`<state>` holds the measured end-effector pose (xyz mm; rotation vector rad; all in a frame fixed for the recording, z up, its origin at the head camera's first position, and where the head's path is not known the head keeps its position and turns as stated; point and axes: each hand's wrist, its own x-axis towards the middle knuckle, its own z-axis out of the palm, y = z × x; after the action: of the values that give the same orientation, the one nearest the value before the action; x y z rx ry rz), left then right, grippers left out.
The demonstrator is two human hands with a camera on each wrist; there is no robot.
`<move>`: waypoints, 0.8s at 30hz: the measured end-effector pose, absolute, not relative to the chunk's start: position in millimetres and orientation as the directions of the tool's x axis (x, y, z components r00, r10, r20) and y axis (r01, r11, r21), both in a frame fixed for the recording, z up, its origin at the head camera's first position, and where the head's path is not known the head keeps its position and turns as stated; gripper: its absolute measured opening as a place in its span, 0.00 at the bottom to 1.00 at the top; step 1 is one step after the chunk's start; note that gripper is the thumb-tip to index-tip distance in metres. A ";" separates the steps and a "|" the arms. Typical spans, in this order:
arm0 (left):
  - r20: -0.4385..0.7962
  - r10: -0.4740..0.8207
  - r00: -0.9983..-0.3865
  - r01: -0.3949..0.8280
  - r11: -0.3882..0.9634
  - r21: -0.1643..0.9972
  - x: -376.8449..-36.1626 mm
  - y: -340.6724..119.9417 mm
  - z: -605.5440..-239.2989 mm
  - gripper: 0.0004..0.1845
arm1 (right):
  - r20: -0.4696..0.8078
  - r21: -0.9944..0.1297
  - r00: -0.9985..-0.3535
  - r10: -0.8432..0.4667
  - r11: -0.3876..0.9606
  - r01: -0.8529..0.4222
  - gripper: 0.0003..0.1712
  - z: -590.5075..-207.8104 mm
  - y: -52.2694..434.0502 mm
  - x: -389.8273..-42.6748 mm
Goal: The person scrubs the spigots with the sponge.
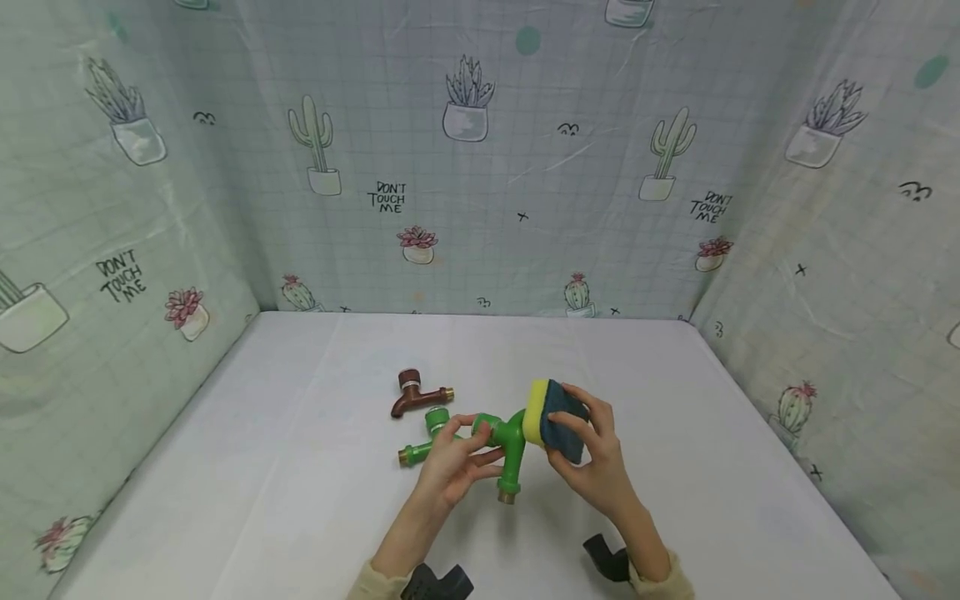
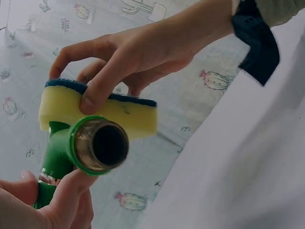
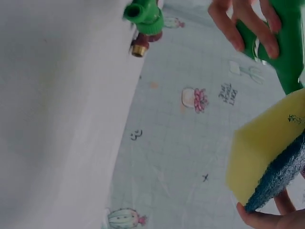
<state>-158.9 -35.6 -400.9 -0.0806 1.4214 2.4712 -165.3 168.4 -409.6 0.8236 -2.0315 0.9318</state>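
My left hand point(image 1: 457, 467) grips a green faucet point(image 1: 513, 450) by its knob end, holding it above the white table. The faucet's threaded brass end point(image 2: 102, 145) points toward the camera in the left wrist view. In my right hand point(image 1: 600, 458) is a yellow sponge point(image 1: 535, 411) with a dark blue scouring side point(image 1: 562, 421), pinched between thumb and fingers. Its yellow face lies against the faucet's curved body. The right wrist view shows the sponge point(image 3: 257, 148) just below the faucet point(image 3: 290, 43), with left fingers curled around the green part.
Behind my left hand, a second green faucet point(image 1: 415, 453) lies on the white table point(image 1: 300, 467). A brown faucet point(image 1: 414, 397) with a brass end lies farther back. Cactus-printed cloth point(image 1: 480, 183) walls off the back and both sides.
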 end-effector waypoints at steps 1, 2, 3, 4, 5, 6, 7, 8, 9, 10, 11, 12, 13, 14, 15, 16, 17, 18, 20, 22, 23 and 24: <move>-0.191 0.229 -0.954 -0.280 -0.468 0.838 -158.3 -35.6 -400.8 0.13 | 0.816 -0.353 -0.533 -0.223 0.538 -0.765 0.19 -407.7 169.3 -166.2; -0.191 0.239 -0.952 -0.285 -0.466 0.838 -157.7 -35.6 -400.7 0.12 | 0.809 -0.374 -0.551 -0.206 0.544 -0.751 0.22 -406.1 170.1 -167.3; -0.191 0.249 -0.950 -0.289 -0.462 0.838 -157.0 -35.7 -400.6 0.12 | 0.803 -0.390 -0.566 -0.189 0.551 -0.737 0.25 -404.9 170.9 -168.4; -0.192 0.258 -0.947 -0.295 -0.458 0.838 -156.3 -35.9 -400.5 0.12 | 0.797 -0.405 -0.578 -0.173 0.557 -0.725 0.28 -404.0 171.6 -169.5; -0.191 0.265 -0.945 -0.298 -0.457 0.838 -155.8 -36.1 -400.3 0.13 | 0.790 -0.419 -0.591 -0.161 0.562 -0.713 0.29 -403.6 172.3 -170.3; -0.188 0.270 -0.944 -0.297 -0.455 0.840 -155.5 -36.2 -400.6 0.14 | 0.792 -0.420 -0.591 -0.154 0.565 -0.710 0.29 -403.4 172.9 -170.8; -0.185 0.271 -0.945 -0.295 -0.454 0.840 -155.3 -36.4 -400.6 0.15 | 0.792 -0.422 -0.592 -0.149 0.567 -0.707 0.29 -403.0 172.9 -170.6; -0.185 0.271 -0.945 -0.295 -0.456 0.840 -155.1 -36.5 -400.1 0.16 | 0.791 -0.425 -0.594 -0.146 0.567 -0.705 0.29 -402.7 172.4 -170.1; -0.182 0.271 -0.945 -0.294 -0.459 0.838 -155.0 -36.7 -399.5 0.17 | 0.791 -0.428 -0.594 -0.145 0.563 -0.707 0.29 -402.5 171.7 -169.5; -0.184 0.272 -0.945 -0.296 -0.464 0.835 -154.7 -36.3 -399.1 0.17 | 0.793 -0.429 -0.592 -0.144 0.559 -0.710 0.29 -402.7 171.1 -168.4; -0.185 0.273 -0.944 -0.298 -0.470 0.831 -154.5 -35.9 -398.8 0.18 | 0.796 -0.429 -0.588 -0.143 0.552 -0.715 0.29 -403.1 170.5 -167.3; -0.184 0.275 -0.943 -0.301 -0.477 0.826 -154.5 -35.2 -398.6 0.18 | 0.803 -0.425 -0.579 -0.142 0.544 -0.723 0.30 -403.6 169.6 -166.4; -0.185 0.278 -0.943 -0.304 -0.484 0.821 -154.3 -34.8 -398.0 0.19 | 0.811 -0.421 -0.568 -0.140 0.534 -0.733 0.31 -404.3 168.7 -166.0; -0.185 0.281 -0.942 -0.307 -0.489 0.816 -154.2 -34.2 -397.8 0.19 | 0.821 -0.413 -0.554 -0.139 0.525 -0.744 0.31 -405.4 168.2 -166.0; -0.185 0.285 -0.940 -0.310 -0.495 0.811 -154.3 -33.8 -398.0 0.19 | 0.833 -0.403 -0.536 -0.137 0.514 -0.757 0.31 -406.3 168.0 -166.2; -0.186 0.290 -0.939 -0.314 -0.499 0.808 -154.3 -33.2 -398.4 0.19 | 0.844 -0.391 -0.519 -0.134 0.508 -0.767 0.32 -407.1 167.9 -166.3; -0.186 0.296 -0.937 -0.319 -0.502 0.804 -154.4 -32.7 -398.8 0.19 | 0.852 -0.383 -0.506 -0.132 0.501 -0.776 0.32 -407.5 167.9 -166.3; -0.186 0.304 -0.934 -0.323 -0.502 0.802 -154.7 -32.2 -399.4 0.19 | 0.859 -0.376 -0.494 -0.132 0.493 -0.785 0.32 -408.1 168.3 -166.4; -0.194 0.318 -0.928 -0.339 -0.504 0.795 -155.1 -31.7 -399.9 0.18 | 0.864 -0.370 -0.486 -0.133 0.488 -0.791 0.32 -408.3 169.8 -165.9; -0.204 0.332 -0.921 -0.359 -0.519 0.776 -155.7 -32.0 -399.8 0.16 | 0.856 -0.378 -0.500 -0.134 0.498 -0.780 0.32 -408.4 171.9 -164.0; -0.210 0.332 -0.920 -0.366 -0.533 0.763 -156.1 -32.6 -399.7 0.15 | 0.848 -0.386 -0.512 -0.138 0.503 -0.774 0.32 -408.7 173.1 -162.6; -0.215 0.325 -0.921 -0.368 -0.544 0.754 -156.7 -33.3 -399.2 0.14 | 0.837 -0.393 -0.527 -0.148 0.507 -0.767 0.32 -409.4 174.4 -161.0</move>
<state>-156.7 -33.3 -399.2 -0.0698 1.2174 2.4588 -161.0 174.4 -409.4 0.7492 -1.9773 1.0170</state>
